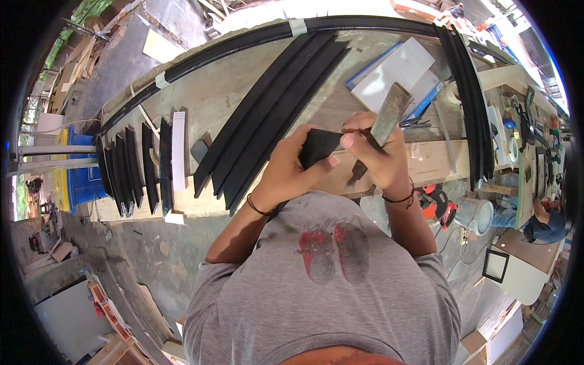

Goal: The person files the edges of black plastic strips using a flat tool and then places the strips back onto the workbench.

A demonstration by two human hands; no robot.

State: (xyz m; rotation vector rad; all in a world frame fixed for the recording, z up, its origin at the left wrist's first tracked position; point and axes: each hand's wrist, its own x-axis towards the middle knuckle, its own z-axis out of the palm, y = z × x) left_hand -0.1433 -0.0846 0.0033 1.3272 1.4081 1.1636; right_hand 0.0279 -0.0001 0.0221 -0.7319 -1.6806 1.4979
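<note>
Above the workbench, my left hand (289,161) is closed round a black strip (319,146), its flat end showing between thumb and fingers. How far the strip runs behind my hand is hidden. My right hand (380,152) grips a flat worn tool (391,112), with a wide greyish end upward and a narrow dark end showing below the fingers. Thumb and forefinger of that hand meet the strip's right corner. Just beyond my left hand, several long black mouldings (267,109) lie side by side, slanting across the bench.
Shorter black pieces (125,170) and a white strip (177,149) line the bench's left end. White and blue sheets (398,73) lie behind my right hand. More black lengths (468,109) stretch along the right. A red and black power tool (439,207) sits near a clear bucket (476,216). Another person (541,222) is at far right.
</note>
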